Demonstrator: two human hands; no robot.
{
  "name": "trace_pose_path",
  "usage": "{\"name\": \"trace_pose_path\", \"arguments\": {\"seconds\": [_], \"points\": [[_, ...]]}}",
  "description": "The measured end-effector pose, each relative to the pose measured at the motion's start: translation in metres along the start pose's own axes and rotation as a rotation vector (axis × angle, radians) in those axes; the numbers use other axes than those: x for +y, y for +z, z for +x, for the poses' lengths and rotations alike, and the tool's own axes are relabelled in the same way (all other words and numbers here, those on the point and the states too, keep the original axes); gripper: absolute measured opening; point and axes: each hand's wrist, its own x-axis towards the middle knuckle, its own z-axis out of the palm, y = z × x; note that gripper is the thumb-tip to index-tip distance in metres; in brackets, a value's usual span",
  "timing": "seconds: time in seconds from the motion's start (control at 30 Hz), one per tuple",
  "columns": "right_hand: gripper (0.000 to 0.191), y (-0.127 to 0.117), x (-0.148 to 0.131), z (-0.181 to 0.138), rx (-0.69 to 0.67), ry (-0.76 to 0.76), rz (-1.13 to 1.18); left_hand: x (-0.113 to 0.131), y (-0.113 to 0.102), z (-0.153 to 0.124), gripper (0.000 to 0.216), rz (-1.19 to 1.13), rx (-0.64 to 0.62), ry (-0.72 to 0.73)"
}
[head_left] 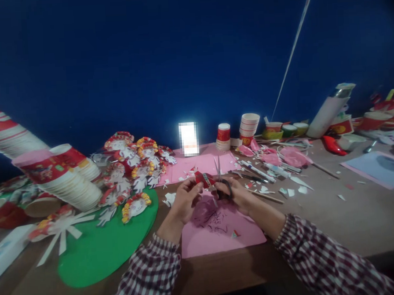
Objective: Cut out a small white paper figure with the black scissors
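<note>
My left hand point(187, 198) is closed on a small piece of red printed paper point(204, 179), pinched between thumb and fingers. My right hand point(236, 193) has its fingers through the dark handles of a pair of scissors point(224, 189), whose blades point up and away beside the red piece. Both hands are close together over a pink sheet point(222, 243). Dark thin scraps point(217, 220) and a small coloured scrap point(235, 234) lie on that sheet. Whether the right fingers also touch the red piece, I cannot tell.
Leaning stacks of paper cups point(63, 185) stand left, beside a green sheet point(100, 254) and several paper figures point(139, 168). At the back are a bright pixelated patch point(188, 139) and a cup stack point(249, 123). Markers point(257, 170) and white scraps point(295, 191) lie right.
</note>
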Motion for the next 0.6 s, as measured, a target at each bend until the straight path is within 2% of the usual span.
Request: {"name": "trace_pose_path", "arguments": {"seconds": [0.17, 0.4, 0.6], "points": [[0.038, -0.0019, 0.0014, 0.0028, 0.06, -0.097, 0.001, -0.0033, -0.0032, 0.0034, 0.036, 0.011, 0.023, -0.048], [0.042, -0.0064, 0.0049, 0.0044, 0.007, -0.121, -0.022, -0.0087, -0.0028, 0.0043, 0.032, 0.074, 0.013, -0.047], [0.042, -0.0045, 0.0059, 0.003, -0.001, -0.139, -0.017, -0.008, -0.0006, 0.0034, 0.039, 0.086, -0.054, -0.022]]}}
